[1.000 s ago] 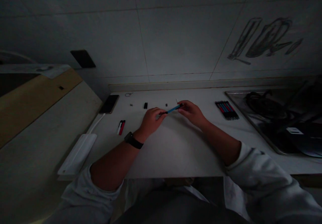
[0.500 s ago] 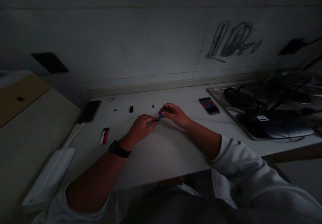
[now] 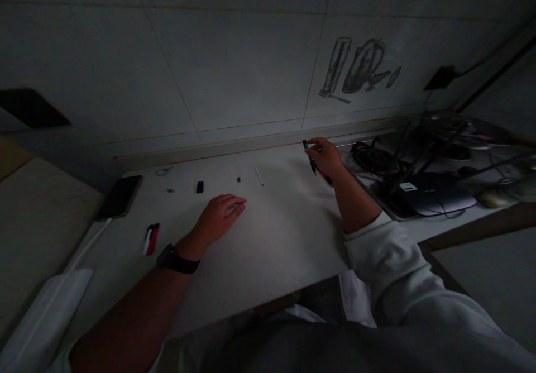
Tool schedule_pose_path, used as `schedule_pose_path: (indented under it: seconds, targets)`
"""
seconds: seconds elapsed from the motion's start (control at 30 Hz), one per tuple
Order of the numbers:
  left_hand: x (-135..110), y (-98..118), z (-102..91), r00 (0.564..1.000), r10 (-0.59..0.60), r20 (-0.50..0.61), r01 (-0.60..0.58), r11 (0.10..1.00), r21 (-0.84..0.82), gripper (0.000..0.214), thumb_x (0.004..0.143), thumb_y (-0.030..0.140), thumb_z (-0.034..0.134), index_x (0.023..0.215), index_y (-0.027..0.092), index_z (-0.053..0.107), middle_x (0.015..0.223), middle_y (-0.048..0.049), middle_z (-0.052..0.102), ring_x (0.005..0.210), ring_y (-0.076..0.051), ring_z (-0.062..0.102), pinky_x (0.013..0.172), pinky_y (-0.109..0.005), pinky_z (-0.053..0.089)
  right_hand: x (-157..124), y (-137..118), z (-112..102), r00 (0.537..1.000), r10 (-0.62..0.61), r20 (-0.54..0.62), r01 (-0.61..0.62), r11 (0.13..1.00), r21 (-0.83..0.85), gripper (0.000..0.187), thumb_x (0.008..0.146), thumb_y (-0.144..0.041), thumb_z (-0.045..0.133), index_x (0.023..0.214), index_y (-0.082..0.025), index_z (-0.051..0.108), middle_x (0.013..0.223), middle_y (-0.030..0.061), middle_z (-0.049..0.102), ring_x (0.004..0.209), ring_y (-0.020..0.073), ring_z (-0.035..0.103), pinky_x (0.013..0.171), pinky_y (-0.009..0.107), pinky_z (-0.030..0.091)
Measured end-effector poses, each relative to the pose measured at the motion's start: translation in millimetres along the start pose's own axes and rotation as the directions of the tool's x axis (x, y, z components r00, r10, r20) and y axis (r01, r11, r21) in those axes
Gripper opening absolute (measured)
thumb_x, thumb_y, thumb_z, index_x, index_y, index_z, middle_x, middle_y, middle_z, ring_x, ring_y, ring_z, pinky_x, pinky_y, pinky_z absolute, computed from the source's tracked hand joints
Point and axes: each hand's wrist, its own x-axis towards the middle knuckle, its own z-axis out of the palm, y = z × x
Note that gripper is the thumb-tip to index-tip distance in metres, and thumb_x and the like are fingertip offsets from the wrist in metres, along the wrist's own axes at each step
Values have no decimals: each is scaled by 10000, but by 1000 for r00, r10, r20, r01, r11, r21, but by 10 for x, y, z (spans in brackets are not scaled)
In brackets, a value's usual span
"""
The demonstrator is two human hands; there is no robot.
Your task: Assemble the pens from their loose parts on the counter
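My right hand (image 3: pixel 324 154) pinches a blue pen with black ends (image 3: pixel 309 154), held nearly upright by its upper part. Below it lies the row of pens, mostly hidden by this hand; a red and black pen (image 3: pixel 325 177) shows at its edge. My left hand (image 3: pixel 221 216) rests low over the table, thumb and fingers slightly apart, with nothing visible between them. Nearest to it are a pair of small black pieces (image 3: pixel 200 186), some tiny dark parts (image 3: pixel 238 180) and a thin white stick like a refill (image 3: pixel 259 176).
A white pen barrel (image 3: pixel 146 242) and a red one (image 3: pixel 153 240) lie at the left, tiny metal bits (image 3: pixel 170 190) farther back. A phone (image 3: pixel 120 196) is plugged into a white cable. A stove (image 3: pixel 372 158) and a dark device with antennas (image 3: pixel 435 197) stand at the right.
My right hand has carried the blue pen away from my left hand, to the right, over the row of pens. My left hand has let go of the pen. The view has turned right.
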Motion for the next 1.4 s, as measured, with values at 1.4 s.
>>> schedule_pose_path:
  seconds: [1.4]
  targets:
    - [8, -6, -3, 1000, -9, 28, 8, 999, 35, 233, 1016, 359, 567, 1108, 236, 743, 1089, -50, 779, 1035, -230, 698, 980, -440, 541, 29, 464, -102, 945, 204, 256, 38, 708, -705, 332, 851, -277, 715, 1172, -246, 794, 1251, 87, 758, 1149, 275, 681, 939, 346, 526]
